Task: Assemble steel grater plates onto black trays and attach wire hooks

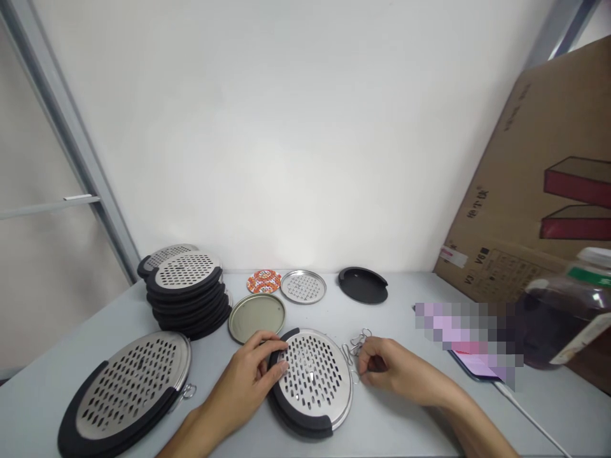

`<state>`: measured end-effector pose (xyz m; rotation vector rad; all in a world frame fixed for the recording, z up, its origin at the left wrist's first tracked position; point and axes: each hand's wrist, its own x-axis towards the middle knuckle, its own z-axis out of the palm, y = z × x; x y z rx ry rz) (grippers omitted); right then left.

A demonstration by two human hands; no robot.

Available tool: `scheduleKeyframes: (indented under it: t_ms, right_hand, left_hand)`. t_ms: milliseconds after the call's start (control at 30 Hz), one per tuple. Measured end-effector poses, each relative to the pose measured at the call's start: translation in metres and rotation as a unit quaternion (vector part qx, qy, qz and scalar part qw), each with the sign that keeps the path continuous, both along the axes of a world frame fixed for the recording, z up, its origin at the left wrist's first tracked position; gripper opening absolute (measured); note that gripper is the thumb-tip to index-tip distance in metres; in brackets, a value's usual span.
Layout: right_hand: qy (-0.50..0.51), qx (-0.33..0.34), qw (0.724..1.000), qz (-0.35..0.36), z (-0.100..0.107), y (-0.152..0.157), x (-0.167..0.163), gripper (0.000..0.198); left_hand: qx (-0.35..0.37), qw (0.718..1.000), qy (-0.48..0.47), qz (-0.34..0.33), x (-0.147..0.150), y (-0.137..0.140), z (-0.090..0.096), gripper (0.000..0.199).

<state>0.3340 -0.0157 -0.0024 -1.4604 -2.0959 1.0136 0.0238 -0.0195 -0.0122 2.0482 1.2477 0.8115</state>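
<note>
Resting thumb and fingertips, slightly parted, on the black edging of the perforated metal disc [317,369], our left hand [248,369] meets its left side; we cannot tell whether it grips. The disc lies on the grey table [396,432] between our hands. Our right hand [394,369] has its fingertips drawn narrow at the wire hooks [347,355], though we cannot tell whether they pinch one. Just behind the disc lies an olive lid [258,315].
</note>
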Motion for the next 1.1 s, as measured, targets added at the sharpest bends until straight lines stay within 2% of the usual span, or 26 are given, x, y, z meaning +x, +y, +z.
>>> scheduleKeyframes:
  t_ms: [367,667,833,900,1000,1100]
  right_hand:
    - [-0.013,0.043,0.999,0.0,-0.007,0.002,-0.009,0.021]
    - [-0.027,-0.014,0.999,-0.012,0.0,0.002,-0.01,0.016]
    - [0.01,-0.031,0.999,-0.015,0.007,0.005,-0.008,0.009]
    - [0.019,-0.021,0.999,-0.032,0.018,0.007,-0.01,0.006]
    - [0.027,0.029,0.998,-0.049,0.038,0.013,-0.021,0.01]
    - [0.054,0.042,0.997,-0.034,0.045,0.02,-0.042,0.009]
  left_hand:
    - [0.006,1.0,0.007,0.004,0.0,0.001,-0.001,0.031]
    - [0.029,0.999,0.038,0.023,0.002,0.003,0.0,0.029]
    - [0.099,0.989,0.097,0.041,0.004,0.006,0.017,0.029]
    - [0.098,0.99,0.097,0.025,0.01,0.009,0.027,0.028]
    - [0.059,0.996,0.057,-0.037,0.026,0.018,0.042,0.028]
    - [0.008,0.994,0.023,-0.103,0.045,0.027,0.046,0.028]
